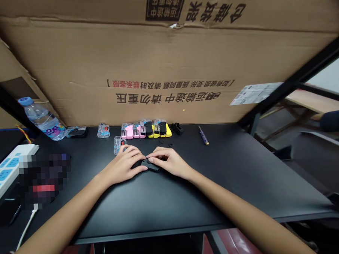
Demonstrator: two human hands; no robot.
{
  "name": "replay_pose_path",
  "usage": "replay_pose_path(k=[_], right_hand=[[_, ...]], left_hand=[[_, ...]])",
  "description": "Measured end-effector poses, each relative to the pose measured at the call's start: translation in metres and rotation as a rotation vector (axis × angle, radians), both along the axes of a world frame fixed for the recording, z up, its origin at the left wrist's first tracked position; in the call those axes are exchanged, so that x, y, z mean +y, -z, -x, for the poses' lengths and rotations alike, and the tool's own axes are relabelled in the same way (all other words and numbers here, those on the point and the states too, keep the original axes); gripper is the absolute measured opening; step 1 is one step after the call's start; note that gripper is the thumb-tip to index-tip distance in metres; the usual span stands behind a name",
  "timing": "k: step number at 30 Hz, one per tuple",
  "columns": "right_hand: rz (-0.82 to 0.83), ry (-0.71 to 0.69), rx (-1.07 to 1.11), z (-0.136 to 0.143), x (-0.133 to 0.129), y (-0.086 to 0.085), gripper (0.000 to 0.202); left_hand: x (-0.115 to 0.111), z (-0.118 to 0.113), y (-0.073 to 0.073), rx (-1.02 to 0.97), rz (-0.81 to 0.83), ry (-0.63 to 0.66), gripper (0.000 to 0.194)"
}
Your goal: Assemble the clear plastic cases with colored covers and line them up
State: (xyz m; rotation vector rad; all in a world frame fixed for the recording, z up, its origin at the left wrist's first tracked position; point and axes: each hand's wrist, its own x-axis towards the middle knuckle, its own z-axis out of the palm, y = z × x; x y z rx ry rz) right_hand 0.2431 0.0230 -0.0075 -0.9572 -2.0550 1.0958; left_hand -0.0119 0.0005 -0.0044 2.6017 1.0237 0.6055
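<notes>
Near the middle of the black table (pixel 117 211), a small black plastic part (pixel 151 165) lies between my two hands. My left hand (pixel 127 164) grips its left end between thumb and fingers. The fingertips of my right hand (pixel 168 160) pinch at its top right side. Just behind my left hand is a clear case with a red piece (pixel 119 143), partly hidden by the fingers. Two small black rings (pixel 170 145) lie behind my right hand.
Along the cardboard wall (pixel 166 63) stand pink cases (pixel 127 131), yellow-and-black cases (pixel 160 128), a clear case (pixel 103 130) and a black piece (pixel 176 128). A screwdriver (pixel 203 136) lies right. At left are a bottle (pixel 45 121), power strip (pixel 12 163) and cable (pixel 27 225).
</notes>
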Motion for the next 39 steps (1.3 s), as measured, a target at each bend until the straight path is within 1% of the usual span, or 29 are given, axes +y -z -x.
replay_pose_path(k=[4, 11, 16, 19, 24, 26, 28, 29, 32, 34, 36, 39], right_hand=[[0.044, 0.042, 0.006, 0.003, -0.002, 0.002, 0.028], [0.167, 0.029, 0.043, 0.01, -0.008, -0.001, 0.028], [0.196, 0.045, 0.092, 0.011, -0.007, 0.006, 0.028], [0.146, 0.07, 0.072, 0.005, 0.0, 0.01, 0.029], [-0.064, 0.247, -0.015, -0.015, 0.017, 0.01, 0.03], [-0.099, 0.291, -0.029, -0.023, 0.022, 0.005, 0.03], [-0.08, 0.265, -0.038, -0.027, 0.021, -0.001, 0.032], [-0.06, 0.22, -0.044, -0.028, 0.02, -0.004, 0.033], [-0.023, 0.012, -0.062, -0.024, 0.011, -0.013, 0.037], [-0.028, -0.08, -0.073, -0.02, 0.005, -0.015, 0.044], [-0.027, -0.092, -0.073, -0.016, 0.001, -0.014, 0.045], [0.009, -0.026, -0.053, -0.012, -0.001, -0.013, 0.039]], left_hand=[[0.0, -0.001, 0.0, -0.018, -0.018, -0.002, 0.032], [-0.001, -0.002, 0.001, -0.029, -0.051, 0.013, 0.032], [-0.001, -0.003, 0.001, -0.017, -0.062, 0.019, 0.032], [-0.002, -0.003, -0.001, -0.024, -0.062, -0.008, 0.029], [-0.002, 0.001, -0.002, -0.007, -0.075, -0.029, 0.03], [-0.001, 0.002, -0.001, 0.002, -0.085, -0.031, 0.032], [-0.001, 0.002, -0.001, 0.01, -0.093, -0.032, 0.031], [-0.001, 0.002, -0.001, 0.013, -0.096, -0.033, 0.03], [-0.001, 0.002, -0.003, 0.021, -0.109, -0.04, 0.029], [-0.001, 0.001, -0.004, 0.025, -0.109, -0.049, 0.03], [-0.002, 0.0, -0.006, 0.03, -0.098, -0.059, 0.032], [-0.003, -0.001, -0.01, 0.041, -0.081, -0.061, 0.036]])
